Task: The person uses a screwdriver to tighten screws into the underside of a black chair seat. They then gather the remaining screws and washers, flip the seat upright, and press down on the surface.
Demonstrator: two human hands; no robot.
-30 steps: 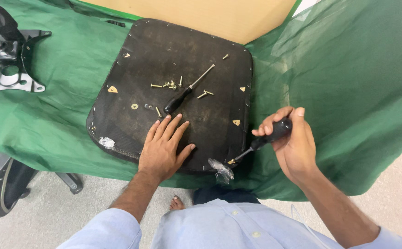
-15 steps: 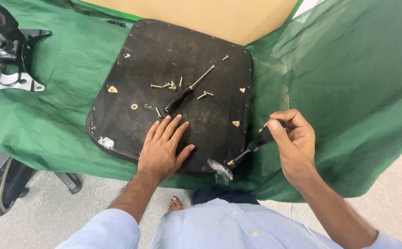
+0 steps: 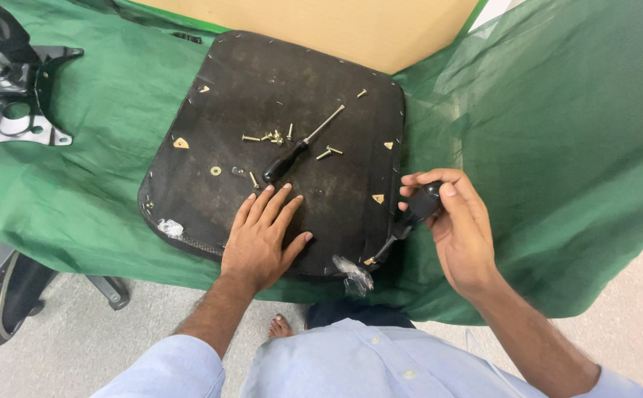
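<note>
My left hand (image 3: 262,236) lies flat, fingers spread, on the dark seat pad (image 3: 226,96), which rests upside down on the green cloth (image 3: 557,147) covering the table. My right hand (image 3: 458,228) is closed around the black handle of a screwdriver (image 3: 402,225). I judge the job here is working at something on the pad's near right edge, so I should press down hard with the flat hand to stop the pad sliding, and keep the tip seated square before turning (a slip would tear the fabric). The screwdriver's long axis runs on a slant: handle up and to the right in my fist, tip down and to the left, at the pad's rim beside a scrap of clear plastic (image 3: 352,271). A second screwdriver (image 3: 299,147) lies loose among the scattered screws (image 3: 271,136).
</note>
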